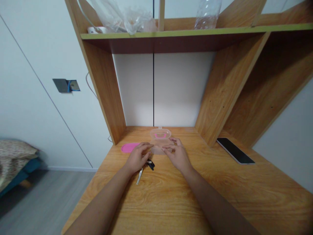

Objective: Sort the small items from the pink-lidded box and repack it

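A small clear plastic box [157, 150] stands on the desk with its hinged lid [153, 133] raised at the back; a pink handle [160, 135] shows at the lid. My left hand [139, 158] is closed at the box's left side, its fingertips on the rim. From the right, my right hand [178, 155] grips the box, with a finger reaching round the far side and others over the front. Just left of the box lies a pink oval tray [129, 148], partly behind my left hand. Beneath that hand are a slim silver metal tool [139, 176] and a black-handled item [151, 164], partly hidden.
A phone or tablet [236, 150] lies on the desk [166, 202] at the right, by an upright wooden panel [227, 85]. Overhead, a shelf [171, 33] bears plastic bags [132, 18] and a clear bottle [207, 14]. An opened wall socket [66, 85] is at left.
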Demonstrator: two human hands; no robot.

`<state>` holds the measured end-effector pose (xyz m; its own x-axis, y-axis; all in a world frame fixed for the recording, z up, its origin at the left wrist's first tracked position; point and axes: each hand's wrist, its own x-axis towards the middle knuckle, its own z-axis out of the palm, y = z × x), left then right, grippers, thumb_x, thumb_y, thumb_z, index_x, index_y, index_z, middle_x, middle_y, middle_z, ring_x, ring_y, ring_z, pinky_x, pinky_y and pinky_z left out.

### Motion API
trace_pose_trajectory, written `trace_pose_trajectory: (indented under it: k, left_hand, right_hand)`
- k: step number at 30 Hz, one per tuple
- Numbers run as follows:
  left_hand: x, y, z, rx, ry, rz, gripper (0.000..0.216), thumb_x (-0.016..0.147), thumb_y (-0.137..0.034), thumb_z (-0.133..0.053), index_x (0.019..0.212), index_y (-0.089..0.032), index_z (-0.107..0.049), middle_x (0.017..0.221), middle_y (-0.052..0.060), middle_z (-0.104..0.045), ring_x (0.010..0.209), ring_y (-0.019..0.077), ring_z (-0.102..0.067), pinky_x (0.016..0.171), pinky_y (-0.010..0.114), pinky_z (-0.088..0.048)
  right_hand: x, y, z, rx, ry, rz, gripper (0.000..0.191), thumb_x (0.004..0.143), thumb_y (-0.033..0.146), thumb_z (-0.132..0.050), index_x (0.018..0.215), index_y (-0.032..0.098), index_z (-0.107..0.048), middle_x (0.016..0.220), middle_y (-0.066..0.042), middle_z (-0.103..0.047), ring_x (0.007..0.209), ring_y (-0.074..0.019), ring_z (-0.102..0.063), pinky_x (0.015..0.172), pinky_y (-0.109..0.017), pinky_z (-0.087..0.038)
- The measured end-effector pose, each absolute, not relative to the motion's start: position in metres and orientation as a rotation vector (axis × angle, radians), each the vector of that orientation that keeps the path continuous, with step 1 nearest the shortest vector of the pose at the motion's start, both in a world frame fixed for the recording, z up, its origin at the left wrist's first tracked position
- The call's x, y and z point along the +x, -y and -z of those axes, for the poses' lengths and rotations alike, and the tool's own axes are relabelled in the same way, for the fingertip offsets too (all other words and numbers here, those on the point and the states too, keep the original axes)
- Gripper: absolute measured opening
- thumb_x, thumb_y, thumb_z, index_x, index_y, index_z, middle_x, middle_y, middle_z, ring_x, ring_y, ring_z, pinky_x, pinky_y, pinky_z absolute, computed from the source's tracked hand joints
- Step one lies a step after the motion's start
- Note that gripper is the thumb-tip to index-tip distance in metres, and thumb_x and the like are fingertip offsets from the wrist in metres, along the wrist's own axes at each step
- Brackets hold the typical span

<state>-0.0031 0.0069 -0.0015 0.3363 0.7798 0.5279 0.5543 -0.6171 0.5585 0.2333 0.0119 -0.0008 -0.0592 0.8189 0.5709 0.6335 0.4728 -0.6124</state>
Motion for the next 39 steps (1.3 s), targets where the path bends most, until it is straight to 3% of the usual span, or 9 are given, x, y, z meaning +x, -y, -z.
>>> trace_pose_trajectory:
  k: [7,30,39]
  left_hand:
    - [-0.0061,-0.0061,-0.0008,2.322,-1.261,-1.166,0.033,0.089,-0.014,-0.054,0.117,-0.023,-0.071,0.128,0.009,-0.064,0.121,0.0237,-0.060,0.106,0.042,-0.047]
    - [-0.0058,-0.0057,-0.0010,2.312,-1.228,-1.264,0.039,0.090,-0.016,-0.055,0.127,-0.023,-0.065,0.128,0.010,-0.064,0.122,0.0240,-0.059,0.107,0.043,-0.047]
    - [-0.0088,-0.0076,0.0001,2.303,-1.323,-1.283,0.038,0.090,-0.020,-0.057,0.127,-0.021,-0.063,0.125,0.008,-0.067,0.116,0.0227,-0.063,0.103,0.039,-0.049]
  right_hand:
    - [0.2311,-0.0093,-0.0016,-1.249,1.811,-0.293,0.020,0.089,0.039,-0.068,0.098,0.027,-0.081,0.134,-0.011,-0.054,0.122,-0.0267,-0.057,0.109,-0.041,-0.044]
    - [0.2294,-0.0071,-0.0041,-1.185,1.764,-0.178,0.022,0.089,0.034,-0.068,0.106,0.024,-0.076,0.126,-0.011,-0.057,0.120,-0.0257,-0.058,0.108,-0.042,-0.046]
    - [0.2305,-0.0101,-0.0006,-1.163,1.739,-0.171,0.034,0.089,0.035,-0.066,0.122,0.026,-0.070,0.133,-0.010,-0.054,0.124,-0.0259,-0.055,0.111,-0.043,-0.044]
